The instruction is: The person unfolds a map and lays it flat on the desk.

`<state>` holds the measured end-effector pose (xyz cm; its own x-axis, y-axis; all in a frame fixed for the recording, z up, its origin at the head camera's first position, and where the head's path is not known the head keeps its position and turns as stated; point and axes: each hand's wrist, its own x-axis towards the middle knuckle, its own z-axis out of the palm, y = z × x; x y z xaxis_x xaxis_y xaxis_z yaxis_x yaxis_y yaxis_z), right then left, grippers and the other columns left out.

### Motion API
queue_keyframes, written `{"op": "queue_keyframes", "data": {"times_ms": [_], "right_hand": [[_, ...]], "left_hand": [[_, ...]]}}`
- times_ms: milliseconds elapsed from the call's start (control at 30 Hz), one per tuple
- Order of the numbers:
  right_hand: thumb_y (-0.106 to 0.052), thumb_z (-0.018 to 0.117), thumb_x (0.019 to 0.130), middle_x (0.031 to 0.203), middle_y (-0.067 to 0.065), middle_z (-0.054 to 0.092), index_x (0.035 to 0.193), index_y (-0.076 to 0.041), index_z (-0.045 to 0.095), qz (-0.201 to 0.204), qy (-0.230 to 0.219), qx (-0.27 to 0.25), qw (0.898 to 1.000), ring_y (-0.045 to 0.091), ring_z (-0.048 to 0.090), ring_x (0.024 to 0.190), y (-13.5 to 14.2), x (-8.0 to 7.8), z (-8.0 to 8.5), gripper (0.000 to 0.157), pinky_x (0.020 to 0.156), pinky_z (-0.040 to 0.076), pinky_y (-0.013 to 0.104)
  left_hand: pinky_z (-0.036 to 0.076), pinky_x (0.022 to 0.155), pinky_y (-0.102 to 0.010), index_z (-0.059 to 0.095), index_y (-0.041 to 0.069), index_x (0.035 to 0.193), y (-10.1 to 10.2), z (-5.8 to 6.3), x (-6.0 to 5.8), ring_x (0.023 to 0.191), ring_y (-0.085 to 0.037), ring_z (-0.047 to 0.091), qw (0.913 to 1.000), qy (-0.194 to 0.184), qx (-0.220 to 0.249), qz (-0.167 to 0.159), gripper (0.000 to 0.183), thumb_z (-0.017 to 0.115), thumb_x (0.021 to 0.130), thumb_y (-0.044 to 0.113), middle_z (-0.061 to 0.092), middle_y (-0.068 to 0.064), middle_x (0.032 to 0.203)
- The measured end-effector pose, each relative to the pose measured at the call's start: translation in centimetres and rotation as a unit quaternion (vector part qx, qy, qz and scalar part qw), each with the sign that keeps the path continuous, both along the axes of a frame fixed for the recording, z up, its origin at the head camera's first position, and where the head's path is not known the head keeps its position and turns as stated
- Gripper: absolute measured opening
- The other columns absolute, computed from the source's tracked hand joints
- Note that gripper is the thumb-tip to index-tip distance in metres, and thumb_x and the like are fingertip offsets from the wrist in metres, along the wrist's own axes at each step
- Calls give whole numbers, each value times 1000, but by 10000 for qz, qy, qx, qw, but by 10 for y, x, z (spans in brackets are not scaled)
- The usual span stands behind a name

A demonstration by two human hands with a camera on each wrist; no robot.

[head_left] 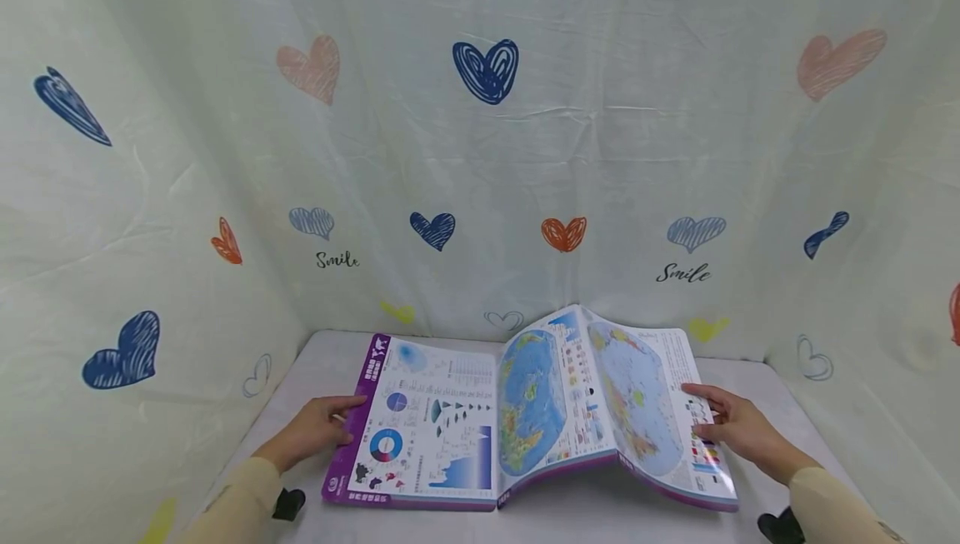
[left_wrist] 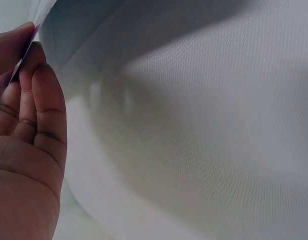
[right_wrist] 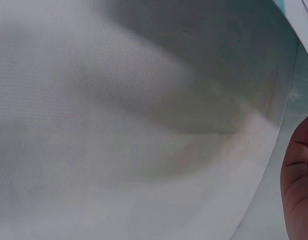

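Note:
Spread out in the head view is a folding map [head_left: 420, 452] with a purple border, its panels printed with charts and blue world maps. Its left panel looks fairly flat, while the panels right of it rise to a peaked fold. My left hand [head_left: 311, 431] pinches the purple left edge between thumb and fingers; the left wrist view shows this hand [left_wrist: 31, 120] with the thin edge in its grip. At the opposite edge, my right hand [head_left: 738, 431] holds the right panel, fingers over the printed face. Only part of that hand [right_wrist: 299, 180] enters the right wrist view.
The map lies over a white tabletop [head_left: 600, 519]. Behind it hangs a pale curtain [head_left: 510, 161] printed with hearts and the word "Smile", which also closes off both sides. Dark objects [head_left: 288, 504] show beside the left sleeve and near the right sleeve.

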<state>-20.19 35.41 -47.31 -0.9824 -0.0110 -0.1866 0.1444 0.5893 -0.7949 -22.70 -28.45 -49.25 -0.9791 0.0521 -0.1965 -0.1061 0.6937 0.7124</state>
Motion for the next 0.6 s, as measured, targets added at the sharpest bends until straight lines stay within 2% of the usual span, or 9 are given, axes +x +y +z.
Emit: {"op": "queue_keyframes", "data": {"times_ms": [600], "right_hand": [[-20,75,75,119,17,51,138,-7,42,38,15,299,9995,25,51,91,12,1,-2,72,71,44,32]], "left_hand": [[49,64,-31,57,9,127,-11,2,2,79,-19,52,9999,-114,20,101,58,70,71,-1,57,-5,99]]}}
